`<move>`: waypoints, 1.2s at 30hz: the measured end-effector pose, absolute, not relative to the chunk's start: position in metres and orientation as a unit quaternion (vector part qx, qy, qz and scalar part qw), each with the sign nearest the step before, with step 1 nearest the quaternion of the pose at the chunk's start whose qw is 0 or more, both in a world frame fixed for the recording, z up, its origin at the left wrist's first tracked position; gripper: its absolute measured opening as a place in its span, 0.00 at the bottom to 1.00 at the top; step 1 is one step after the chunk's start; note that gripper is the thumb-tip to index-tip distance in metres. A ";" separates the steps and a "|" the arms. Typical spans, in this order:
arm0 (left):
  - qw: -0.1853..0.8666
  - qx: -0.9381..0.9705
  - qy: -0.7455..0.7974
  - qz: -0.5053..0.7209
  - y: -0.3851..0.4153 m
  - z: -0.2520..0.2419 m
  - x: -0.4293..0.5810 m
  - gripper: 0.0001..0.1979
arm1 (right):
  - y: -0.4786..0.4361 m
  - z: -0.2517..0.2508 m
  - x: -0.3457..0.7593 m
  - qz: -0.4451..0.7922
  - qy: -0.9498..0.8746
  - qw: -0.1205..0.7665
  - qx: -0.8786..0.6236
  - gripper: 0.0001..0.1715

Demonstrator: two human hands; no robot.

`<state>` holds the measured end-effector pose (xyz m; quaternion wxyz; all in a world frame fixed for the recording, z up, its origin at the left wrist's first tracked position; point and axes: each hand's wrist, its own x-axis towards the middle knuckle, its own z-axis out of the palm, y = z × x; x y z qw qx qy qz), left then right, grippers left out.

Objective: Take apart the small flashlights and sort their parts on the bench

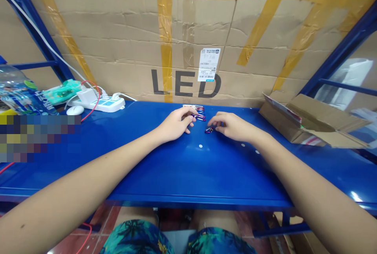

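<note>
A blue table (188, 175) is set before a wall of taped cardboard (118, 41) printed with "LED". On the far middle of the table a single small clip (209, 130) lies, metallic with a purple-blue sheen; its exact shape is too small to be made out. It is met by the fingertips of the right hand (232, 126), whose fingers are bent and drawn together over it. Whether it is pinched or merely touched cannot be told. Just beyond, a small heap (198, 109) of similar clips, red, purple and silver, is gathered near the cardboard. The heap's near edge is partly covered by the left hand (176, 124), whose fingers are curled with their tips against it; a grip cannot be confirmed. To the right an open box (309, 124) rests, its contents hidden. At the left a power strip (100, 103), a mouse (75, 110) and a bottle (17, 92), cut off by the frame, are seen; part of that side is blurred out.
</note>
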<state>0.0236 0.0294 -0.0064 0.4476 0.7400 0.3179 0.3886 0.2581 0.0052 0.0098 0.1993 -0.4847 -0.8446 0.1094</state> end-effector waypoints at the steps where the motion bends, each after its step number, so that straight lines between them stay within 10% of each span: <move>1: 0.447 0.741 0.318 0.387 0.029 -0.006 0.024 0.08 | 0.006 0.009 0.259 0.105 -0.853 0.199 -0.471 0.18; 16: 0.433 0.751 0.321 0.380 0.031 -0.007 0.022 0.09 | 0.005 0.004 0.253 0.109 -0.840 0.206 -0.490 0.04; 36: 0.434 0.751 0.315 0.384 0.033 -0.006 0.026 0.10 | -0.002 0.008 0.248 0.223 -0.773 0.279 -0.525 0.16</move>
